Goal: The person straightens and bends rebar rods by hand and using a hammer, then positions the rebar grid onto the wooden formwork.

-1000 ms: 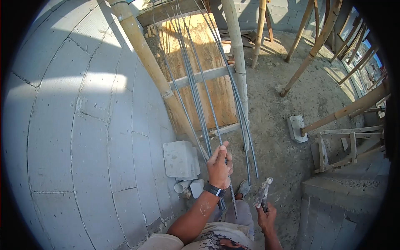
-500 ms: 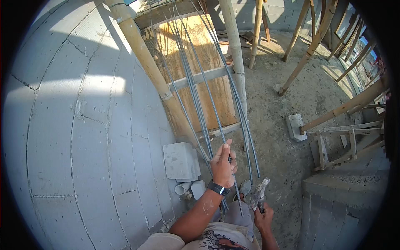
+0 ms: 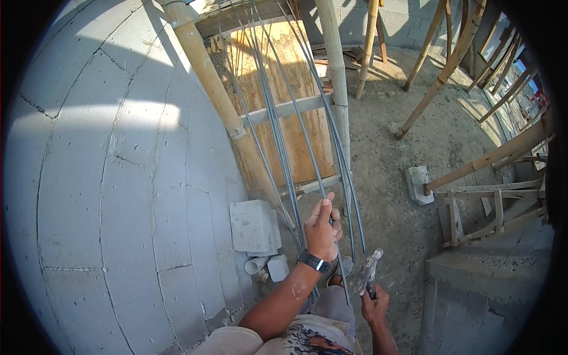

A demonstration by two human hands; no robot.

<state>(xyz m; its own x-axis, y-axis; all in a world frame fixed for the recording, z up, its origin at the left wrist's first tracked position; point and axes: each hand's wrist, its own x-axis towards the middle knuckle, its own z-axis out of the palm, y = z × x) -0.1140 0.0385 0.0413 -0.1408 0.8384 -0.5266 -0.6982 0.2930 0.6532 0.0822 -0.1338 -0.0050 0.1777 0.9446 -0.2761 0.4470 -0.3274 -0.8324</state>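
My left hand point(image 3: 322, 229) is closed round one ribbed steel bar point(image 3: 307, 139), whose lower end sticks out below the fist. Just left of it hangs a bundle of similar bars point(image 3: 278, 139), and more bars point(image 3: 344, 171) slant down on the right, clear of my fingers. In my right hand point(image 3: 375, 305), low and to the right, is a tool point(image 3: 369, 273) smeared with grey-white material, its head pointing up. The fingers wrap round its handle. The tool and the held bar are apart.
A block wall point(image 3: 130, 177) fills the left side. Concrete blocks point(image 3: 251, 225) and a pipe piece point(image 3: 255, 265) lie at its foot. Bamboo poles point(image 3: 334, 59) flank a wooden board point(image 3: 290, 130). On the right are a block point(image 3: 419, 184), slanted props point(image 3: 444, 71) and a wooden frame point(image 3: 452, 216).
My left hand has shifted slightly right with the bar, whose lower end also swung right. The tool in my right hand has moved a little left and turned slightly.
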